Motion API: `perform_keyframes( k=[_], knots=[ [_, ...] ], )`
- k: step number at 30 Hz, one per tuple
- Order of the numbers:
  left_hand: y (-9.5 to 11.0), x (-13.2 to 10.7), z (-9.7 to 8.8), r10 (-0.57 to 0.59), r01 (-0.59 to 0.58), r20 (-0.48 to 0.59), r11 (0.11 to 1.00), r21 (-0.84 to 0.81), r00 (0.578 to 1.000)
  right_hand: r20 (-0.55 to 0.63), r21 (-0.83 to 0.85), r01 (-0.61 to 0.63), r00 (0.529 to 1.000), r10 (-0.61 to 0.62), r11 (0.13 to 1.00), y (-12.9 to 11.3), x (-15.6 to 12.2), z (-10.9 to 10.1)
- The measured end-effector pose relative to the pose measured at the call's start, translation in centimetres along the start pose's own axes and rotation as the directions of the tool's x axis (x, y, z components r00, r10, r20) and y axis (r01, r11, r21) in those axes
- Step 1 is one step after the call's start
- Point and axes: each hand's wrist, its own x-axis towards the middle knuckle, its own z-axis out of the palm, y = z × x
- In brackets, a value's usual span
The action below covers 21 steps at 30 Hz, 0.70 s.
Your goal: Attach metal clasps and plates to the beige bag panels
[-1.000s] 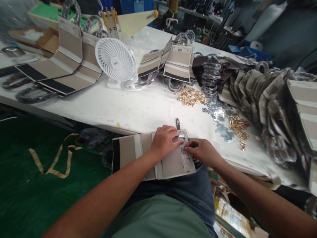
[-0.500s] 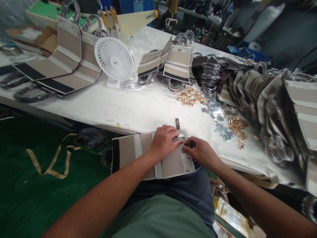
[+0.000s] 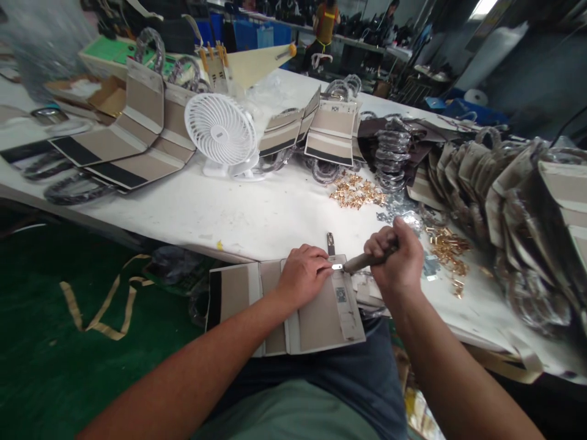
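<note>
1. Workpiece: beige fabric-covered bag panel with a black stripe (image 3: 321,305) lies opened flat, near half over the person's lap, far edge against the rim of the white bench (image 3: 206,208). Judged reason: lap and rim together give a firm support close to the body.
2. Left hand (image 3: 302,276): palm down on the panel, fingers pressed together, tips at a small silver metal plate (image 3: 338,266) near the panel's top edge. This reads as a hold-down, stopping the panel sliding and fixing the plate in place.
3. Right hand (image 3: 398,260): fingers curled tight in a fist around a brown-handled tool (image 3: 364,263). The handle is nearly level and the tip meets the plate. Tip shape is too small to tell. The fist grip suggests force rather than fine placement.
4. Supplies: a heap of small gold metal fittings (image 3: 355,189), a scatter of silver metal pieces (image 3: 398,211) and a second gold heap (image 3: 447,244) lie on the bench just beyond the right hand, probably for short reaches.
5. Surroundings: stacked beige panels with clear plastic handles (image 3: 504,195) crowd the bench's right side. A white desk fan (image 3: 222,131) stands well apart on the left, grille towards the person, presumably for cooling.
6. Small dark tab (image 3: 330,242) lies on the bench just beyond the panel. Its kind cannot be told.
</note>
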Motion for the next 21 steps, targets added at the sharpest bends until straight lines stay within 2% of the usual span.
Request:
perform_keyframes(
  k=[3, 6, 8, 10, 13, 15, 17, 19, 21],
  knots=[
    [0.0, 0.2, -0.1, -0.007, 0.007, 0.016, 1.000, 0.000, 1.000, -0.033, 0.063, -0.036, 0.999, 0.038, 0.997, 1.7, 0.8, -0.1],
    [0.0, 0.2, 0.0, -0.001, 0.001, 0.022, 1.000, -0.004, 1.000, 0.028, 0.007, 0.012, 1.000, -0.013, 1.000, 2.5, 0.5, -0.1],
    [-0.1, 0.3, 0.1, 0.008, -0.008, 0.020, 1.000, -0.007, 1.000, 0.122, -0.106, 0.086, 0.990, -0.073, 0.991, 2.7, -0.2, 0.4],
    [-0.3, 0.5, 0.1, 0.010, -0.010, 0.018, 1.000, -0.018, 1.000, 0.254, -0.279, 0.162, 0.963, -0.090, 0.947, 2.9, -0.9, 1.2],
    [-0.4, 1.1, -0.5, -0.045, 0.046, 0.036, 0.998, -0.035, 0.998, 0.456, -0.511, 0.280, 0.890, -0.020, 0.813, 2.9, -1.6, 2.1],
    [-0.2, 1.8, -1.4, -0.135, 0.136, 0.088, 0.991, 0.003, 0.987, 0.508, -0.553, 0.322, 0.861, 0.005, 0.768, 2.7, -1.8, 2.2],
    [0.3, 2.8, -2.6, -0.252, 0.236, 0.210, 0.967, 0.100, 0.945, 0.481, -0.540, 0.298, 0.877, -0.002, 0.787, 2.5, -1.8, 1.9],
    [0.8, 3.9, -3.7, -0.348, 0.292, 0.354, 0.934, 0.205, 0.868, 0.421, -0.497, 0.249, 0.907, -0.020, 0.831, 2.4, -1.7, 1.5],
    [1.2, 5.0, -4.3, -0.402, 0.314, 0.443, 0.913, 0.259, 0.802, 0.383, -0.442, 0.213, 0.923, -0.031, 0.871, 2.4, -1.6, 1.2]
  ],
)
